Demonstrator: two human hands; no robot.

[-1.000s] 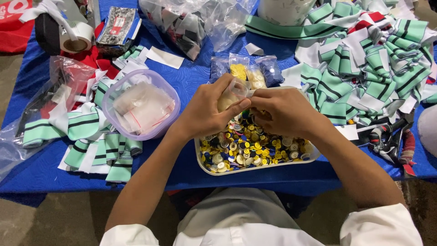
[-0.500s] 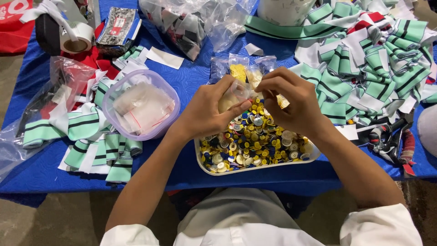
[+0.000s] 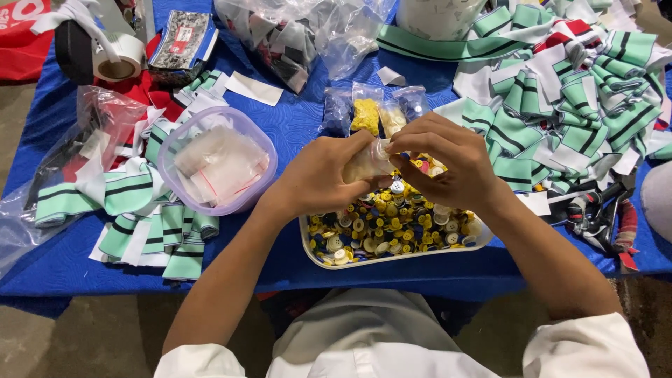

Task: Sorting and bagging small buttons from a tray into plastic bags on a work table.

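Both hands pinch a small clear bag over the button tray

Head view: at the centre of the frame the left hand (image 3: pixel 318 178) wraps its fingers around a small clear plastic bag (image 3: pixel 367 162), and the right hand (image 3: pixel 448 164) pinches the bag's top edge with its fingertips pressed together. The bag sits just above a white tray (image 3: pixel 392 257) heaped with yellow, blue and white buttons (image 3: pixel 381 224), lower centre. Just beyond the hands lie small packets (image 3: pixel 367 112) of sorted buttons on the blue tablecloth (image 3: pixel 294 126). Left of centre stands a pale purple plastic tub (image 3: pixel 215 161) holding more empty clear bags. Green, white and black striped fabric pieces (image 3: pixel 567 105) pile up at the upper right, with another heap (image 3: pixel 150 224) at the lower left. A roll of tape (image 3: pixel 115 59) sits at the upper left
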